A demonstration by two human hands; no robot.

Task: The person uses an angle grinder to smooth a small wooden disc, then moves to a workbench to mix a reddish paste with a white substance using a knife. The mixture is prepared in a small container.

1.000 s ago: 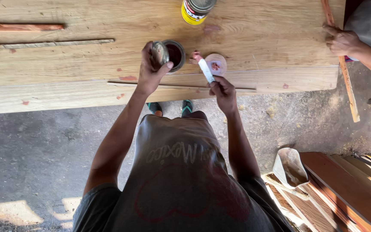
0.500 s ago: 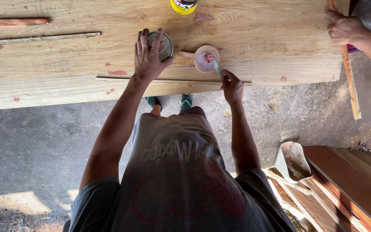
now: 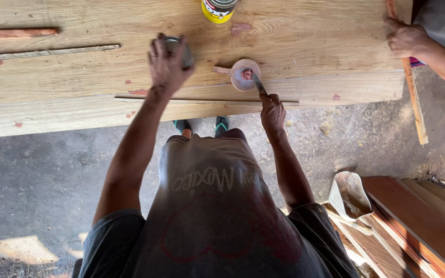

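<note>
My left hand grips a small round metal tin from above on the wide pale wooden board. My right hand holds a thin dark blade-like tool whose tip rests in a reddish blob on a small round lid lying flat on the board. The lid sits just right of the tin. Most of the tin is hidden under my fingers.
A yellow can stands at the board's far edge. Thin wooden strips lie at the left. Another person's hand holds a narrow reddish strip at the right. Planks and a pale bag lie on the floor.
My left hand has set the tin down on the board, from being lifted. My right hand moved the tool's tip down into the reddish blob on the lid.
</note>
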